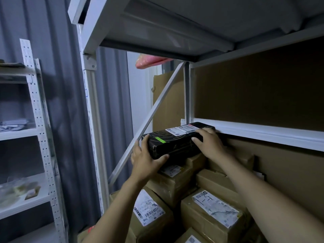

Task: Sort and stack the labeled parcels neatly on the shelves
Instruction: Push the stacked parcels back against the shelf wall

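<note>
A long black parcel [175,140] with a white shipping label and a green sticker is held up in front of the white shelf edge [263,132]. My left hand [145,158] grips its near left end from below. My right hand [208,142] holds its right side, fingers over the top. Below it, several brown cardboard parcels [175,179] with labels are stacked on the lower level. The shelf level above the white edge looks dark and holds nothing that I can see.
A diagonal metal brace [149,116] crosses just left of the black parcel. A pink bag [150,62] lies up high behind the upper shelf. A second white rack [40,130] with small items stands at the left. Flat cardboard leans behind.
</note>
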